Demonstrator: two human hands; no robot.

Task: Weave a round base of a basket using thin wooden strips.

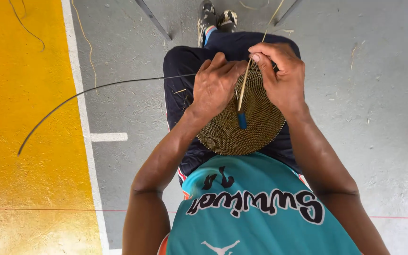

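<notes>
Two hands [216, 85] [282, 75], one woven disc [256, 125], one strand [244, 85]

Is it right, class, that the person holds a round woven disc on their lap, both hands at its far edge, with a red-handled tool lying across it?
Not quite: the head view shows the tool's handle is blue, not red. The rest holds: left hand and right hand at the far edge of the round woven disc on the lap.

Bright even daylight, soft shadows, sharp focus, slight wide-angle edge distortion.

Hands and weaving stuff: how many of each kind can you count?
Hands: 2, left hand and right hand
Round woven disc: 1
Pale strip: 1
Blue-handled tool: 1
Long dark strand: 1
Total: 6
</notes>
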